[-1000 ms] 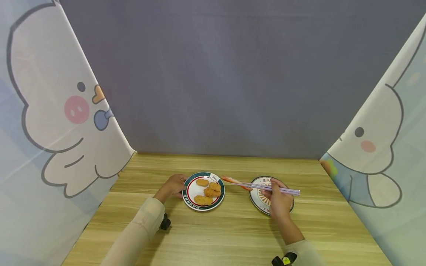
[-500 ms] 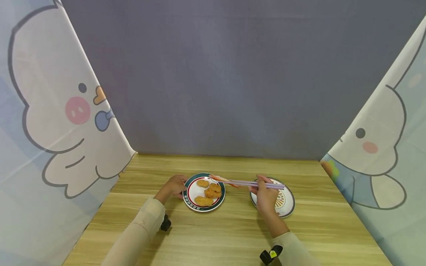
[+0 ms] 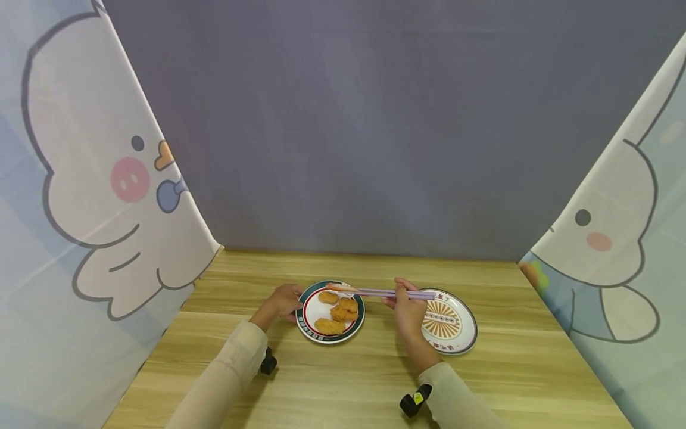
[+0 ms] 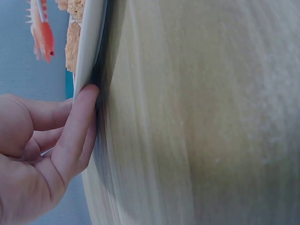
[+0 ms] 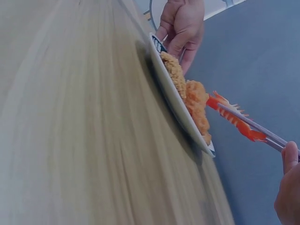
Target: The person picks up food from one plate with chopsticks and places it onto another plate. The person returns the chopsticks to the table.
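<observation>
My left hand (image 3: 286,301) pinches the left rim of a round plate (image 3: 307,310) with a green border, thumb over the edge and fingers beneath, as the left wrist view shows. Several pieces of fried chicken (image 3: 329,326) lie on that plate. In my right hand (image 3: 411,313) is a pair of purplish chopsticks (image 3: 386,293), pointing left. Gripped between them is a red-and-white shrimp (image 5: 234,118), held above the plate's far side. In the right wrist view its one end overlaps a chicken piece (image 5: 196,101).
A second plate (image 3: 465,330), white with an orange sunburst pattern, stands to the right, partly behind my right hand. The wooden table (image 3: 343,381) ends at a grey backdrop (image 3: 364,149). Cartoon-printed panels (image 3: 80,179) rise on both sides.
My right hand has moved left, carrying the chopsticks and shrimp from between the plates to over the green-rimmed plate. The sunburst plate shows more fully. My left hand stays on the rim.
</observation>
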`<action>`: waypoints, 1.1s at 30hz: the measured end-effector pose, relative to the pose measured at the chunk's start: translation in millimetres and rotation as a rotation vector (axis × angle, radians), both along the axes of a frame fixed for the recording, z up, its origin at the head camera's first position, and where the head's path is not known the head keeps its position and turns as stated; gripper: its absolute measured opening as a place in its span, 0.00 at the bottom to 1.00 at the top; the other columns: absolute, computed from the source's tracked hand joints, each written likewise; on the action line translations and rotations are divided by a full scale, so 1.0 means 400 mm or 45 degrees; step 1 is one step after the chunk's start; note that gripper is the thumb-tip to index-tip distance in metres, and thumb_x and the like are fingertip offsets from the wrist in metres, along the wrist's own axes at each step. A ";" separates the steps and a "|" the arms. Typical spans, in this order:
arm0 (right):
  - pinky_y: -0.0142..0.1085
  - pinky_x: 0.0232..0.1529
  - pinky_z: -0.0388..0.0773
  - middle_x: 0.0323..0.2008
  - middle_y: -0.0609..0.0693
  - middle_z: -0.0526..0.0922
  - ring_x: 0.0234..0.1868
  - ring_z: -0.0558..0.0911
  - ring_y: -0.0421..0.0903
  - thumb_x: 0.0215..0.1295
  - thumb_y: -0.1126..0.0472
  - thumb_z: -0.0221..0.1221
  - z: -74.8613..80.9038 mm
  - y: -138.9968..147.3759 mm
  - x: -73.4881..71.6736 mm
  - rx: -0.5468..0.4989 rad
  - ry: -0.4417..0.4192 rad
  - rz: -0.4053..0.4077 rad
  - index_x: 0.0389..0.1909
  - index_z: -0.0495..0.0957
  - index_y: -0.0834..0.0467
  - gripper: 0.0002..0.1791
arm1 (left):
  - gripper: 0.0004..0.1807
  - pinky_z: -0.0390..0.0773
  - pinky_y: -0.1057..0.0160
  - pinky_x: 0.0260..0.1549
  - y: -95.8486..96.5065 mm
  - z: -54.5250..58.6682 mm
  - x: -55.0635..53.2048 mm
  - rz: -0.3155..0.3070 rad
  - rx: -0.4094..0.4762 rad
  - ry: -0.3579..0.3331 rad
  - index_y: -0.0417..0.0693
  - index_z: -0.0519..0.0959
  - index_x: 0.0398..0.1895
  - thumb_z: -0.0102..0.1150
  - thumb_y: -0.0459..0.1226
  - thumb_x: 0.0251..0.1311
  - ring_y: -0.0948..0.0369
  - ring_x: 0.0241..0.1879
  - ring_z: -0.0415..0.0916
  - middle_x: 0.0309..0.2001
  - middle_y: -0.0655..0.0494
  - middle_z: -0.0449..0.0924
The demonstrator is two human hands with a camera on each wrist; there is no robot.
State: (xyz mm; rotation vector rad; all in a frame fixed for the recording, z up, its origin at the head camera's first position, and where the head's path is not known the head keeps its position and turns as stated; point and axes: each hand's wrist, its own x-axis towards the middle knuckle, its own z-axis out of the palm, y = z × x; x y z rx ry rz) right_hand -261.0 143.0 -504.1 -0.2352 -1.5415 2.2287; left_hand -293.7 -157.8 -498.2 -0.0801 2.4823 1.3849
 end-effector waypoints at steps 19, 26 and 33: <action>0.32 0.25 0.89 0.31 0.63 0.82 0.21 0.85 0.39 0.73 0.70 0.52 0.018 -0.048 0.024 0.072 0.052 0.045 0.53 0.76 0.79 0.16 | 0.23 0.91 0.58 0.27 0.001 -0.004 -0.009 -0.009 -0.033 0.000 0.34 0.77 0.61 0.55 0.21 0.62 0.54 0.30 0.85 0.49 0.36 0.80; 0.34 0.26 0.89 0.34 0.70 0.82 0.22 0.87 0.42 0.74 0.70 0.52 -0.005 -0.048 0.014 0.063 0.043 0.089 0.55 0.77 0.77 0.16 | 0.23 0.91 0.58 0.27 0.000 -0.008 -0.009 0.001 -0.033 -0.010 0.35 0.77 0.62 0.55 0.21 0.63 0.54 0.29 0.85 0.50 0.36 0.80; 0.33 0.26 0.89 0.37 0.77 0.82 0.23 0.88 0.42 0.75 0.66 0.54 -0.024 -0.037 -0.006 0.068 0.055 0.079 0.56 0.77 0.74 0.17 | 0.21 0.91 0.59 0.27 0.000 -0.007 -0.008 -0.005 -0.042 0.010 0.34 0.77 0.61 0.54 0.21 0.64 0.54 0.30 0.84 0.49 0.36 0.78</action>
